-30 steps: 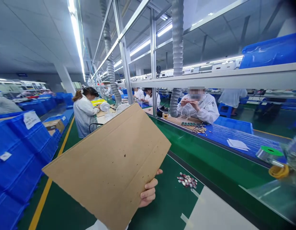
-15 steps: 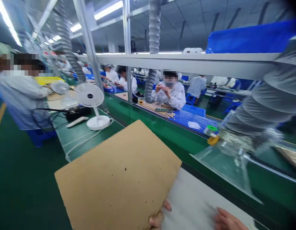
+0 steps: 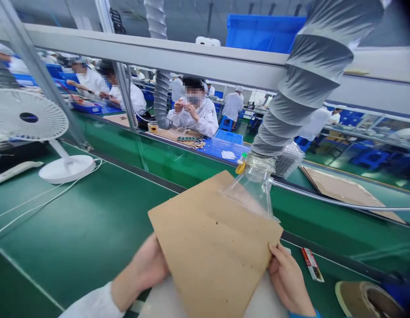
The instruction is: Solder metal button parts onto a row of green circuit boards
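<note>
A brown cardboard sheet lies tilted over the green bench in front of me. My left hand grips its left edge, with the fingers tucked under the sheet. My right hand holds its lower right corner, the fingers curled on the edge. A white sheet shows beneath the cardboard near my wrists. A clear plastic funnel hood on a grey ribbed hose hangs just above the far corner of the cardboard.
A white desk fan stands at the left with its cable across the green mat. A small red and white packet and a tape roll lie at the right. More cardboard lies beyond the conveyor. Several people in white coats work opposite.
My view has swung right and down. The cardboard has come down toward the bench, and my right hand has taken hold of its right corner alongside the left.
</note>
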`<state>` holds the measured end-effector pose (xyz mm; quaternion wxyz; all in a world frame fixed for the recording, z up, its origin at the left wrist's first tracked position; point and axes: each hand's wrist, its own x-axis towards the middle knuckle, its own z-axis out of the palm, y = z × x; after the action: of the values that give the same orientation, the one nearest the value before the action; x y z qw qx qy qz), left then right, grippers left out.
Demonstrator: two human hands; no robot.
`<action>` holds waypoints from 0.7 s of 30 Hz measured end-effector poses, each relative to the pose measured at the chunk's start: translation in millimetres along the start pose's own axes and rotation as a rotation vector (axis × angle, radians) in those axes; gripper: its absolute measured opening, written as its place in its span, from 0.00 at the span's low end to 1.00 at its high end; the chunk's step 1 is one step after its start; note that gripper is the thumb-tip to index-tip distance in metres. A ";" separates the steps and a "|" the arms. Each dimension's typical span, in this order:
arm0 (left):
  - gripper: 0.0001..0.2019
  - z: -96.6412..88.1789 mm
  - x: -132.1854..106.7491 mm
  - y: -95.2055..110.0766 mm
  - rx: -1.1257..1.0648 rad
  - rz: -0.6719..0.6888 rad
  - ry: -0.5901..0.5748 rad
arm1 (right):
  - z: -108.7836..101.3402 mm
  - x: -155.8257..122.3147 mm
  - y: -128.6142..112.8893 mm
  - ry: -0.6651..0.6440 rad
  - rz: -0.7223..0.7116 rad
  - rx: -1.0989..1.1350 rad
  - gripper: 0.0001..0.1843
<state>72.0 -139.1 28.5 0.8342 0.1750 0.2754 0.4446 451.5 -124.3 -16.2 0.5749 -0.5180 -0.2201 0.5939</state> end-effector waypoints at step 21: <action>0.35 -8.3 -14.5 40.2 0.329 -0.075 0.201 | -6.5 -4.2 -22.6 0.054 -0.049 -0.271 0.43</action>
<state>34.3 -128.9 48.0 0.7788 0.2532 0.4325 0.3773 466.6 -124.8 2.3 0.5197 -0.6012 -0.2956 0.5302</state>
